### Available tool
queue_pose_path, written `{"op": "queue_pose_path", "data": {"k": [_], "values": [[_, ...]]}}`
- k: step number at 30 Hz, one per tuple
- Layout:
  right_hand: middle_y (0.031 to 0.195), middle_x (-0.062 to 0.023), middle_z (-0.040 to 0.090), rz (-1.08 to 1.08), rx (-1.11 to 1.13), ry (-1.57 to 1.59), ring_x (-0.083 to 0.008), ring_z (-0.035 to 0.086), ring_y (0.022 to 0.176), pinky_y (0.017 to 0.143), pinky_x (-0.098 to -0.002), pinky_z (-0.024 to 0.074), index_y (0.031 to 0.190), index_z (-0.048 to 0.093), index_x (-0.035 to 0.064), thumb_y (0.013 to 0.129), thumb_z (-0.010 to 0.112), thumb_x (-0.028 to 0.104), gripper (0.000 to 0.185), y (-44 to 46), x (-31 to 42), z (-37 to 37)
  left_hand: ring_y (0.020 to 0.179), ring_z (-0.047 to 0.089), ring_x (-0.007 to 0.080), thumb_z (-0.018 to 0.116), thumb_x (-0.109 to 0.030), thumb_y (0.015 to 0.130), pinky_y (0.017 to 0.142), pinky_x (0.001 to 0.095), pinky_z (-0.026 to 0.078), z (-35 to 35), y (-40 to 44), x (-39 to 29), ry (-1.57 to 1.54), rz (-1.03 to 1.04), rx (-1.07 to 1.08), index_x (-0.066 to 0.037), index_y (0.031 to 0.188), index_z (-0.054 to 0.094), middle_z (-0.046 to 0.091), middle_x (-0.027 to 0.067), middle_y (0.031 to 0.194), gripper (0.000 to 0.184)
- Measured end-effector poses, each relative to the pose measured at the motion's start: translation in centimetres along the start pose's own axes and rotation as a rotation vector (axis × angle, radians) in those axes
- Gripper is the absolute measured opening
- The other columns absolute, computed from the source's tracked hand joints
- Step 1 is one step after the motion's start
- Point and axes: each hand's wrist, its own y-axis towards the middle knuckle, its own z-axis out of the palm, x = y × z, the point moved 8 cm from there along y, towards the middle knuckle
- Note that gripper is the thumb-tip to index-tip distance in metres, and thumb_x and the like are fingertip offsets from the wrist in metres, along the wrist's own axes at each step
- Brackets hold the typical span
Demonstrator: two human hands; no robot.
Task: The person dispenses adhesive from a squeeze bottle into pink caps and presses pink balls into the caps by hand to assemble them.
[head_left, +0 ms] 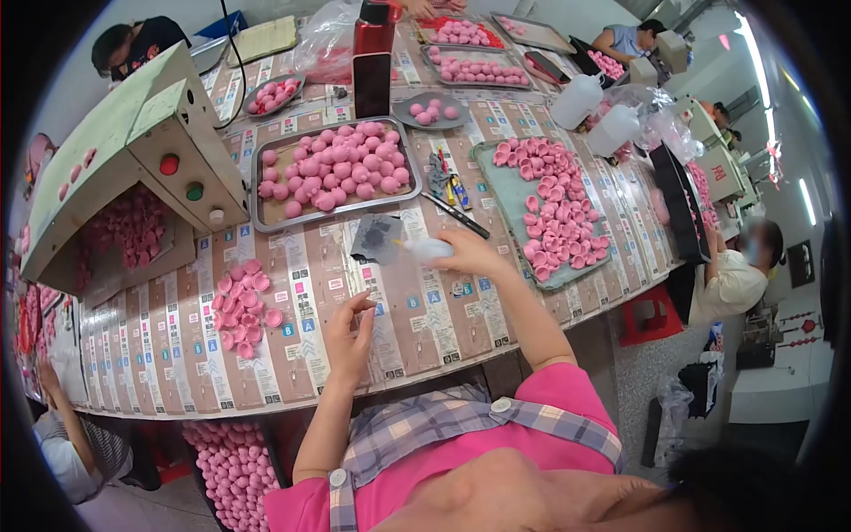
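My right hand [472,254] is closed around a small white squeeze bottle [432,249], tilted so its narrow tip points left. That tip is just over a dark grey pad [377,238] with a blackish smear on it. My left hand [349,335] hovers near the table's front part, fingers loosely bent and apart, with nothing visible in it. To its left is a loose pile of pink half shells [244,306]. Beyond the pad, a metal tray [413,191] holds many pink balls [341,168]. On the right, a green-lined tray [498,191] carries more pink half shells [558,208].
A beige machine [133,151] with red and green buttons stands at left. A black pen-like tool [456,215] and small glue tubes [458,191] lie between the trays. A dark red and black bottle [372,71] stands behind. Other people work around the table [399,328].
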Motion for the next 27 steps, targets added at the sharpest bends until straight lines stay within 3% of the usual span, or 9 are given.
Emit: {"op": "queue_pose_path", "data": {"k": [4, 7, 11, 14, 18, 24, 27], "values": [[0.089, -0.0133, 0.057, 0.058, 0.0, 0.251, -0.0211, 0.055, 0.083, 0.072, -0.0299, 0.0419, 0.096, 0.054, 0.0001, 0.064, 0.067, 0.035, 0.05, 0.2, -1.0, -0.3, 0.08, 0.055, 0.0127, 0.054, -0.004, 0.08, 0.07, 0.0234, 0.044, -0.3, 0.0, 0.2, -0.073, -0.027, -0.033, -0.003, 0.103, 0.054, 0.058, 0.006, 0.087, 0.024], [0.09, -0.0084, 0.056, 0.138, -0.156, 0.851, -0.0137, 0.054, 0.083, 0.072, -0.0257, 0.0414, 0.102, 0.051, -0.0003, 0.067, 0.067, 0.027, 0.047, 1.0, -3.6, -1.9, 0.08, 0.055, 0.0114, 0.053, -0.005, 0.081, 0.07, 0.0222, 0.044, -0.4, -0.1, 0.1, -0.109, -0.042, -0.036, -0.002, 0.102, 0.055, 0.058, 0.0061, 0.087, 0.022], [0.091, -0.0048, 0.056, 0.028, -0.418, 1.246, -0.0106, 0.052, 0.084, 0.072, -0.0236, 0.0411, 0.106, 0.048, -0.0015, 0.071, 0.064, 0.013, 0.04, 3.0, -6.3, -4.8, 0.079, 0.055, 0.0108, 0.052, -0.005, 0.082, 0.069, 0.0213, 0.043, -0.2, 0.1, 0.3, -0.116, -0.039, -0.043, -0.001, 0.101, 0.055, 0.059, 0.0066, 0.086, 0.02], [0.092, -0.0046, 0.056, -0.013, -0.562, 1.427, -0.0113, 0.052, 0.085, 0.072, -0.0245, 0.0409, 0.105, 0.049, 0.0, 0.071, 0.064, 0.013, 0.039, 4.0, -8.3, -6.1, 0.079, 0.055, 0.0107, 0.052, -0.005, 0.082, 0.069, 0.0211, 0.043, -0.2, 0.1, 0.9, -0.159, -0.059, -0.048, 0.0, 0.101, 0.055, 0.059, 0.0071, 0.086, 0.019], [0.093, -0.0066, 0.056, 0.181, -0.627, 1.32, -0.0152, 0.054, 0.086, 0.074, -0.0298, 0.0422, 0.107, 0.046, -0.0001, 0.07, 0.063, 0.011, 0.043, 6.2, -12.4, -5.7, 0.08, 0.056, 0.0111, 0.05, -0.005, 0.083, 0.07, 0.0212, 0.043, -0.1, 0.2, 0.5, -0.138, -0.058, -0.041, 0.001, 0.1, 0.055, 0.059, 0.0074, 0.086, 0.019], [0.095, -0.013, 0.057, 0.221, -0.865, 0.44, -0.0292, 0.056, 0.088, 0.075, -0.0366, 0.0429, 0.105, 0.047, 0.0021, 0.067, 0.063, 0.018, 0.044, 8.8, -12.9, -7.4, 0.082, 0.056, 0.0119, 0.049, -0.003, 0.083, 0.074, 0.0219, 0.043, -0.1, 0.2, 1.5, -0.156, -0.091, -0.029, 0.002, 0.1, 0.055, 0.059, 0.008, 0.087, 0.019], [0.103, -0.0152, 0.056, 0.267, -0.816, 0.325, -0.0304, 0.055, 0.092, 0.079, -0.0397, 0.0416, 0.115, 0.043, 0.0062, 0.068, 0.061, 0.016, 0.051, 9.4, -12.8, -6.7, 0.083, 0.056, 0.0125, 0.048, -0.005, 0.083, 0.076, 0.0235, 0.043, -0.1, 0.1, 2.0, -0.185, -0.072, -0.036, 0.001, 0.1, 0.055, 0.059, 0.0086, 0.09, 0.019]]}}
